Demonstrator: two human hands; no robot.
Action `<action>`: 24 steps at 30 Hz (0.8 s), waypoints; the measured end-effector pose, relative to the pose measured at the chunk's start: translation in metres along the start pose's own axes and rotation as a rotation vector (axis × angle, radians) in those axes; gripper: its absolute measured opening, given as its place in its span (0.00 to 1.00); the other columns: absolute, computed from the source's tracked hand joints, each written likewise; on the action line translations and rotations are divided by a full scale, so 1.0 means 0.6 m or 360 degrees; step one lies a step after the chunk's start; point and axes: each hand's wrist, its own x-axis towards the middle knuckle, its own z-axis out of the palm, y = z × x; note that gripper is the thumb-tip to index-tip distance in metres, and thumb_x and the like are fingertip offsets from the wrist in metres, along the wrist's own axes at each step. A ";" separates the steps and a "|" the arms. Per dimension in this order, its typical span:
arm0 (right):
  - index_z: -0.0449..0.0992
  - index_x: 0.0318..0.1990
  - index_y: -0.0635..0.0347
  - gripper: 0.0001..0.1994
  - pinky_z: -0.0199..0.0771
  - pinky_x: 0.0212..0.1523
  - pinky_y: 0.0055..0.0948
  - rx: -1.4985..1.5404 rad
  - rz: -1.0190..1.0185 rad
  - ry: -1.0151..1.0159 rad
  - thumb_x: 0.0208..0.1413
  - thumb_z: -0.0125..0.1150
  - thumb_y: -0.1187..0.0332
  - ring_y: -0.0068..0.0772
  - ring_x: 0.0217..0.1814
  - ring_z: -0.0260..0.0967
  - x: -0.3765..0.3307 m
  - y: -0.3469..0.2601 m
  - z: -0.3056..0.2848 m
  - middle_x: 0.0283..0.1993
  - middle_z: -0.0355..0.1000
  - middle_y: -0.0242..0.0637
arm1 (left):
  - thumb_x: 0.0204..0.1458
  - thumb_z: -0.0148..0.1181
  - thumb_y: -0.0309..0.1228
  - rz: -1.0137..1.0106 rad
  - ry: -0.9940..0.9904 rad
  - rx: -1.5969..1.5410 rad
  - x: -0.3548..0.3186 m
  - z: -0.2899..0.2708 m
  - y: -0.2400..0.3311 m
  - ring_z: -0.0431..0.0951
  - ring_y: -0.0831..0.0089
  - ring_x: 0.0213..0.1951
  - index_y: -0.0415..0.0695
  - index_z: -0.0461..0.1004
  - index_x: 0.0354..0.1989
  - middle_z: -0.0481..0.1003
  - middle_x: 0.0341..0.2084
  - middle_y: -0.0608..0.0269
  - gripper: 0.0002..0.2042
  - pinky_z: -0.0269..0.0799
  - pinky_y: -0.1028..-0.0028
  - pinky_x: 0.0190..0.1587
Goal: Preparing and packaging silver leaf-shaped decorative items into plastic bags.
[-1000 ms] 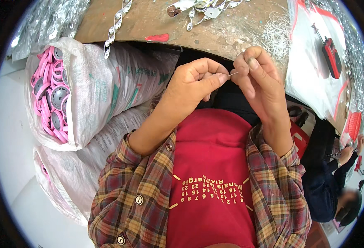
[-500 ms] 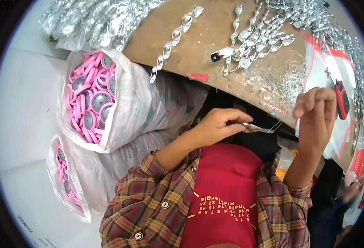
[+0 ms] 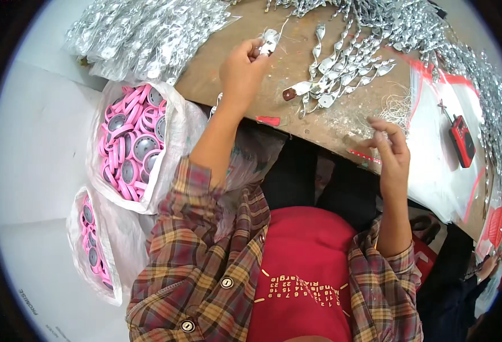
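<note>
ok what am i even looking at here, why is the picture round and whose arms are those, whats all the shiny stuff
There is no machine here. A person wears a wide fisheye camera on the head that looks down, so the picture is round and straight edges bend. The arms in plaid sleeves are the wearer's own.

The left hand reaches onto the brown worktable and pinches a small silver piece. The right hand is raised near the table's edge with its fingers pinched together; what it holds is too small to tell.

On the table lie strings of silver pieces, more of them in clear bags, and a small red device. At the left, two sacks hold pink and grey discs.
</note>
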 end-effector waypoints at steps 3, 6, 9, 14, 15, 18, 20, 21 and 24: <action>0.71 0.47 0.64 0.09 0.70 0.43 0.22 0.0027 0.0102 -0.0037 0.62 0.49 0.72 0.21 0.37 0.70 -0.021 0.032 -0.008 0.47 0.71 0.37 | 0.45 0.58 0.32 0.0044 0.0084 0.0449 0.047 0.019 -0.031 0.77 0.65 0.32 0.46 0.77 0.46 0.78 0.31 0.60 0.17 0.70 0.66 0.36; 0.71 0.47 0.64 0.09 0.70 0.42 0.21 -0.0008 0.0113 -0.0065 0.62 0.50 0.73 0.21 0.37 0.70 -0.032 0.049 -0.013 0.44 0.72 0.35 | 0.45 0.59 0.34 0.0024 0.0069 0.0706 0.059 0.024 -0.045 0.77 0.60 0.33 0.48 0.77 0.46 0.78 0.31 0.58 0.17 0.70 0.64 0.37; 0.71 0.46 0.64 0.08 0.70 0.42 0.21 -0.0085 0.0125 -0.0077 0.61 0.51 0.74 0.23 0.37 0.71 -0.035 0.053 -0.010 0.43 0.72 0.35 | 0.45 0.59 0.35 0.0351 0.0188 0.0965 0.062 0.035 -0.052 0.78 0.59 0.35 0.49 0.78 0.44 0.78 0.32 0.57 0.15 0.70 0.63 0.38; 0.71 0.44 0.65 0.07 0.71 0.41 0.22 -0.0052 0.0097 -0.0075 0.60 0.51 0.76 0.24 0.37 0.72 -0.036 0.052 -0.009 0.40 0.72 0.36 | 0.47 0.58 0.41 0.0452 -0.0121 0.0563 0.070 0.084 0.000 0.78 0.57 0.35 0.47 0.80 0.36 0.78 0.30 0.55 0.14 0.70 0.61 0.38; 0.71 0.44 0.66 0.07 0.71 0.41 0.22 -0.0054 0.0086 -0.0078 0.60 0.51 0.76 0.24 0.37 0.72 -0.036 0.051 -0.011 0.40 0.72 0.36 | 0.47 0.57 0.44 0.0318 -0.0339 0.0696 0.075 0.095 0.012 0.78 0.57 0.34 0.46 0.79 0.33 0.78 0.29 0.55 0.15 0.71 0.61 0.37; 0.71 0.43 0.66 0.06 0.71 0.41 0.22 -0.0035 0.0086 -0.0089 0.60 0.51 0.76 0.25 0.37 0.72 -0.032 0.048 -0.006 0.40 0.71 0.36 | 0.48 0.55 0.49 0.0122 -0.0670 0.0832 0.099 0.106 0.018 0.77 0.55 0.33 0.44 0.78 0.29 0.77 0.27 0.54 0.19 0.70 0.60 0.36; 0.71 0.43 0.66 0.06 0.71 0.41 0.22 -0.0005 0.0074 -0.0114 0.60 0.51 0.76 0.25 0.37 0.71 -0.032 0.052 -0.010 0.40 0.71 0.36 | 0.49 0.53 0.51 -0.0026 -0.0855 0.0874 0.101 0.095 0.018 0.77 0.55 0.32 0.43 0.77 0.31 0.77 0.26 0.53 0.21 0.70 0.61 0.35; 0.71 0.43 0.66 0.06 0.71 0.41 0.22 0.0024 0.0051 -0.0107 0.60 0.51 0.76 0.25 0.37 0.71 -0.034 0.057 -0.014 0.40 0.71 0.36 | 0.50 0.53 0.52 -0.0007 -0.0823 0.0779 0.090 0.089 0.018 0.77 0.55 0.31 0.43 0.77 0.31 0.77 0.26 0.52 0.22 0.70 0.62 0.35; 0.71 0.42 0.66 0.06 0.71 0.40 0.22 -0.0006 0.0063 -0.0135 0.60 0.51 0.76 0.24 0.36 0.70 -0.036 0.058 -0.024 0.39 0.71 0.35 | 0.50 0.56 0.49 0.0037 -0.0783 0.0521 0.026 0.032 0.031 0.77 0.60 0.29 0.40 0.77 0.34 0.77 0.27 0.53 0.21 0.71 0.66 0.35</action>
